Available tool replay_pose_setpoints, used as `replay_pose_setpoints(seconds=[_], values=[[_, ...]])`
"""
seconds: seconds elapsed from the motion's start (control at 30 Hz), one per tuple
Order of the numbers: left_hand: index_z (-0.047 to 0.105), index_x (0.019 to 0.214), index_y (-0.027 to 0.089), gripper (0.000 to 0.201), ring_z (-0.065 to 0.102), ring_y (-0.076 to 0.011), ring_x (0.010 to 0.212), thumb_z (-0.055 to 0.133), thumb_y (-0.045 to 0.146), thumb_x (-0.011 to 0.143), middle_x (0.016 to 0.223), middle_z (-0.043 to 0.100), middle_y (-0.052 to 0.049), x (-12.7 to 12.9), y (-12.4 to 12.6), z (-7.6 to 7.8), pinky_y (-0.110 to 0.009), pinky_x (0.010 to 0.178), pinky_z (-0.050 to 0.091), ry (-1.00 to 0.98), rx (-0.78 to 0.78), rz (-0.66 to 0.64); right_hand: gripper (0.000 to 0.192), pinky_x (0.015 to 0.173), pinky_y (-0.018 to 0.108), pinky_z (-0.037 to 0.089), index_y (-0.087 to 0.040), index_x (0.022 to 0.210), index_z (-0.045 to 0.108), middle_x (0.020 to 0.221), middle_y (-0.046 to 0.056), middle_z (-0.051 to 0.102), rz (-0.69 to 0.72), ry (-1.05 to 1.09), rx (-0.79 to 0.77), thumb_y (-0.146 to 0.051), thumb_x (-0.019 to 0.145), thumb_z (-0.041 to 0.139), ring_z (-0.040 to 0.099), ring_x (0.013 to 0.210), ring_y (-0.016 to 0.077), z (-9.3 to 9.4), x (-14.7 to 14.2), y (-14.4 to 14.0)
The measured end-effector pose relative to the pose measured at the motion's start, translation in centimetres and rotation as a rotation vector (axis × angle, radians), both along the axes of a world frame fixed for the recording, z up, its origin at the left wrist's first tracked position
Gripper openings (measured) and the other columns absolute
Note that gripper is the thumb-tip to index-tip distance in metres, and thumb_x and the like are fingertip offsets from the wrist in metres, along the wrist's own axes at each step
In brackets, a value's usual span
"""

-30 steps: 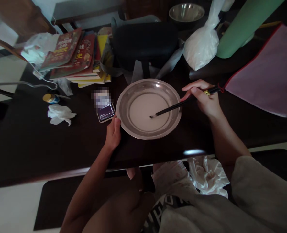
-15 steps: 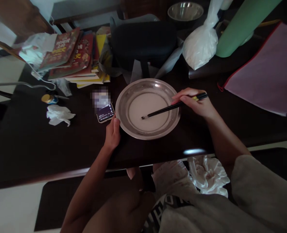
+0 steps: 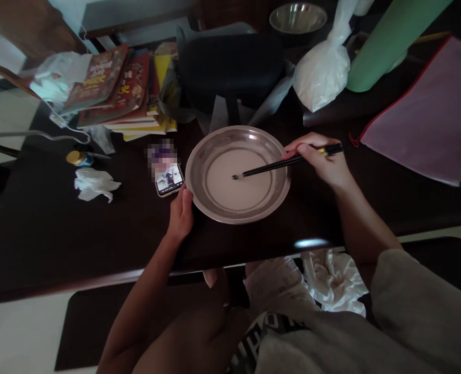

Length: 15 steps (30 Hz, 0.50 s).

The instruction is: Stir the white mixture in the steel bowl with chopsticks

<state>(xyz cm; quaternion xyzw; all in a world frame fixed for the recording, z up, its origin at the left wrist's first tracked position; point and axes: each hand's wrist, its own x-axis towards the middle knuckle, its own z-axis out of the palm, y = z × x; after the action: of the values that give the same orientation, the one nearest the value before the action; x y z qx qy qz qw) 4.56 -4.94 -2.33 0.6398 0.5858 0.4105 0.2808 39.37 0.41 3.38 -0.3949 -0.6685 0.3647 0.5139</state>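
Note:
A wide steel basin (image 3: 199,195) stands on the dark table, holding a milky white liquid (image 3: 230,192). At its left rim, my left hand (image 3: 181,215) is closed with the thumb against the edge; its other fingers are partly hidden. My right hand (image 3: 321,158) grips a pair of black chopsticks (image 3: 271,166) with gold bands near the top. They slant across the right rim, held close together, and their whitish-coated tips are at the liquid near the basin's middle. Left of the basin lies a phone (image 3: 170,181) with its screen lit.
Crumpled tissue (image 3: 94,184) and a small gold-lidded jar (image 3: 79,158) lie at left. Behind them is a stack of books (image 3: 124,98). A black case (image 3: 230,67), a tied bag of white powder (image 3: 321,80), a green cylinder (image 3: 386,52) and a purple pouch (image 3: 425,114) occupy the back and right.
My right hand has moved slightly up and to the right, drawing the chopstick tips the same way through the basin. My left hand and the basin have stayed put. The phone's picture has changed.

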Motion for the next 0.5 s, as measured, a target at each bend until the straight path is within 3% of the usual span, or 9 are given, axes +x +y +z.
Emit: replay_pose_setpoints(seconds=[0.1,0.2,0.3,0.4,0.5], values=[[0.067,0.121,0.014,0.071,0.066,-0.0270,0.120,0.030,0.070,0.099,0.124,0.072,-0.014,0.03,0.01,0.03,-0.040,0.103,0.051,-0.003,-0.001,-0.001,0.019,0.068,0.030,0.059,-0.029,0.092,0.079,0.076,-0.002,0.077,0.026,0.061,-0.013,-0.043,0.093,0.066,0.075,0.070,0.0149,0.00,0.01,-0.04],[0.067,0.121,0.013,0.072,0.067,-0.0268,0.116,0.029,0.070,0.099,0.122,0.073,-0.015,0.02,-0.01,0.04,-0.040,0.101,0.052,0.013,-0.008,0.006,0.018,0.072,0.030,0.059,-0.030,0.095,0.079,0.082,-0.001,0.079,0.114,-0.020,-0.034,-0.042,0.093,0.067,0.076,0.077,0.0152,-0.05,-0.05,-0.06],[0.067,0.122,0.013,0.072,0.067,-0.0266,0.116,0.028,0.069,0.099,0.122,0.073,-0.015,-0.02,-0.02,0.06,-0.040,0.100,0.052,0.026,-0.008,0.004,0.019,0.080,0.033,0.060,-0.030,0.095,0.080,0.086,0.000,0.079,0.065,-0.064,-0.004,-0.044,0.092,0.066,0.076,0.083,0.0176,0.02,-0.01,-0.03],[0.067,0.122,0.014,0.071,0.067,-0.0264,0.117,0.028,0.068,0.100,0.121,0.073,-0.015,-0.03,-0.02,0.13,-0.040,0.101,0.052,0.023,0.004,-0.010,0.022,0.074,0.034,0.061,-0.031,0.090,0.079,0.079,0.000,0.078,-0.010,-0.001,0.001,-0.047,0.093,0.065,0.075,0.075,0.0175,0.07,0.09,-0.02],[0.067,0.123,0.014,0.070,0.067,-0.0262,0.116,0.028,0.068,0.100,0.120,0.073,-0.014,0.00,-0.01,0.19,-0.040,0.100,0.052,0.023,0.005,-0.016,0.021,0.070,0.033,0.061,-0.031,0.090,0.079,0.079,0.000,0.077,0.050,-0.003,-0.031,-0.047,0.092,0.065,0.074,0.072,0.0168,-0.03,0.08,-0.07]])
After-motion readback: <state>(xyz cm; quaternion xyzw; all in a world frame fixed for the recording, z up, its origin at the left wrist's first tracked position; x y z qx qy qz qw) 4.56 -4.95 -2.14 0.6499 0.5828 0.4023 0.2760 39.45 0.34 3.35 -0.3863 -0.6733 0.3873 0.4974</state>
